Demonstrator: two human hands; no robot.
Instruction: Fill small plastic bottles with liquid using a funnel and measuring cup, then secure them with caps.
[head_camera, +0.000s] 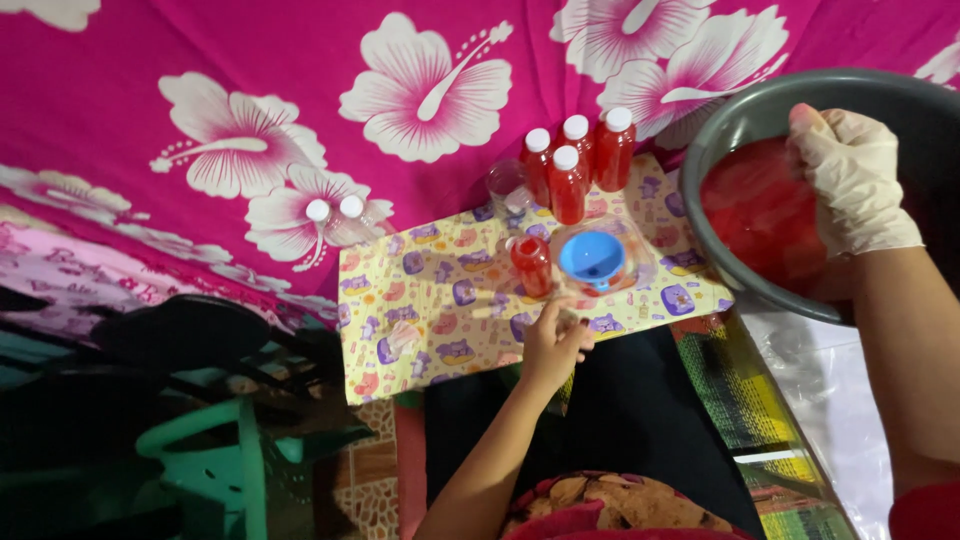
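Currently, gloved right hand grips grey basin rim, fingers curled over it, basin tilted. Bare left hand, arm extended, fingers loosely curled, rests beside blue funnel.

A grey round basin is tilted up at the right, holding red liquid that pools toward its lower side. On the yellow patterned cloth, an open plastic bottle stands upright, filled with red liquid. Just beside it on the right, a blue funnel sits in a clear round container.
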